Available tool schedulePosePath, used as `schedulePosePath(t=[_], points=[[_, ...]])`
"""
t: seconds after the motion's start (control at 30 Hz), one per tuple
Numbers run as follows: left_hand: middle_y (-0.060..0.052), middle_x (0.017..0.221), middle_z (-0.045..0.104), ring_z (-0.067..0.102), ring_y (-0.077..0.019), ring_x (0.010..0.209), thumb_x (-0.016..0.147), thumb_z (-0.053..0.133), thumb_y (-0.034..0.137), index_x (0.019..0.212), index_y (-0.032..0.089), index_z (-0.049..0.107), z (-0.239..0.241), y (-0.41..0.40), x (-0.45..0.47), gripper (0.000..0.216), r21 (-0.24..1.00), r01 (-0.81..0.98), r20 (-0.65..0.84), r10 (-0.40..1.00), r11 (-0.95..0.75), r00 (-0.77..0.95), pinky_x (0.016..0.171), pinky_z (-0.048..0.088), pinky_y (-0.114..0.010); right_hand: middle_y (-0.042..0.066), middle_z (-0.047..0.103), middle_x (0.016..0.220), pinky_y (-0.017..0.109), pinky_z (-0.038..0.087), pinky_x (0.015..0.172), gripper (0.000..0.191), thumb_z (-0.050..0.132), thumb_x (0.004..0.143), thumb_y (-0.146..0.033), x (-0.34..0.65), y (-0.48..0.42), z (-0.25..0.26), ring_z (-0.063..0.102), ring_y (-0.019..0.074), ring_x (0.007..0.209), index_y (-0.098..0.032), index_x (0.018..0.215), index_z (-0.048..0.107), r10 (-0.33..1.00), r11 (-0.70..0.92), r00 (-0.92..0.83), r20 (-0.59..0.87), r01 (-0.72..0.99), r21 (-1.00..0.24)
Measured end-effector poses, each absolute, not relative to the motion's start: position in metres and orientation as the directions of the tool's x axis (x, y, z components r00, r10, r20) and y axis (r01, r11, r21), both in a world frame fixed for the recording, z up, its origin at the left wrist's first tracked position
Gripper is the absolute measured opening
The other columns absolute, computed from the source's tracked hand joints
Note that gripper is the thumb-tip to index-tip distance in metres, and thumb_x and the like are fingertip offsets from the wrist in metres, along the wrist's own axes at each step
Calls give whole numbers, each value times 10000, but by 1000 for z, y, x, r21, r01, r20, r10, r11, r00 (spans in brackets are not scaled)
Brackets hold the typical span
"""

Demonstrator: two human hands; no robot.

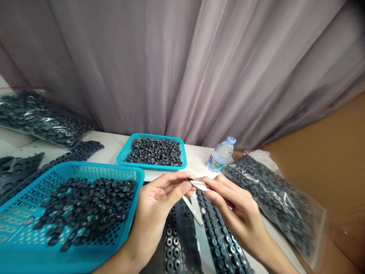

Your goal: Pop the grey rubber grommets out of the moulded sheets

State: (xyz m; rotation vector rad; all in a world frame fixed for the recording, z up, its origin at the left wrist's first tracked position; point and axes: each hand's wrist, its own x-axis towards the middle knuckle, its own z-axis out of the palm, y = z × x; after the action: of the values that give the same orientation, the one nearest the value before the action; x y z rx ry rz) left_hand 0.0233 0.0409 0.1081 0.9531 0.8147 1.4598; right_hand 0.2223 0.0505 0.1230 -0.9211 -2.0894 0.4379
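Observation:
Above the table's front part, my left hand [162, 196] pinches a small black rubber ring [188, 179] between thumb and fingers. My right hand [232, 198] grips a small white, blade-like tool [199, 185], its tip against or very near the ring. Fingers cover much of both, so the tool's exact kind is unclear. Below the hands lie black moulded rubber strips with rows of round parts, one strip [219, 239] under my right hand and another [172, 243] nearer my left wrist. A pale narrow strip [193, 211] lies slanted between them.
To the left, a large blue basket [139, 179] holds many loose black rubber rings. A smaller blue basket [184, 156] of similar parts stands behind. A water bottle [221, 154] and a clear bag of parts [279, 205] are on the right; another bag [42, 118] lies far left.

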Motion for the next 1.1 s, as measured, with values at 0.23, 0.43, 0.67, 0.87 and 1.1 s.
schedulePosePath(t=[0.23,0.43,0.67,0.87,1.1], points=[[-37,1045,806,711,-113,818,876,813,297,1047,211,811,106,40,22,192,902,-420,104,995,-100,-15,861,584,-194,46,666,953,290,473,711,365,547,1048,-184,223,49,125,605,176,786,-270,1387,653,737,676,-429,523,464,-572],[-27,1049,809,717,-105,824,884,805,295,1044,221,809,107,39,23,176,900,-424,101,995,-96,-9,861,583,-178,33,644,937,288,464,716,375,552,1046,-177,224,49,124,588,168,783,-288,1392,646,736,677,-431,522,458,-576],[-29,1053,809,726,-104,829,876,813,302,1040,220,808,108,40,23,184,897,-432,96,995,-91,-10,862,587,-178,28,634,904,280,452,689,362,558,1040,-161,223,50,123,565,161,754,-275,1367,665,734,679,-417,535,449,-581],[-47,1016,812,747,-125,843,859,827,299,1037,204,811,107,40,24,203,890,-448,79,997,-78,-17,864,599,-198,52,676,975,280,488,739,316,580,1031,-171,228,53,123,616,176,831,-236,1319,691,718,696,-414,560,450,-560],[-50,999,813,751,-133,843,857,828,296,1037,197,811,108,41,24,207,889,-451,72,997,-74,-21,859,605,-204,43,691,960,290,514,772,348,572,1036,-195,228,53,123,634,173,811,-246,1365,673,721,692,-427,545,477,-542]])
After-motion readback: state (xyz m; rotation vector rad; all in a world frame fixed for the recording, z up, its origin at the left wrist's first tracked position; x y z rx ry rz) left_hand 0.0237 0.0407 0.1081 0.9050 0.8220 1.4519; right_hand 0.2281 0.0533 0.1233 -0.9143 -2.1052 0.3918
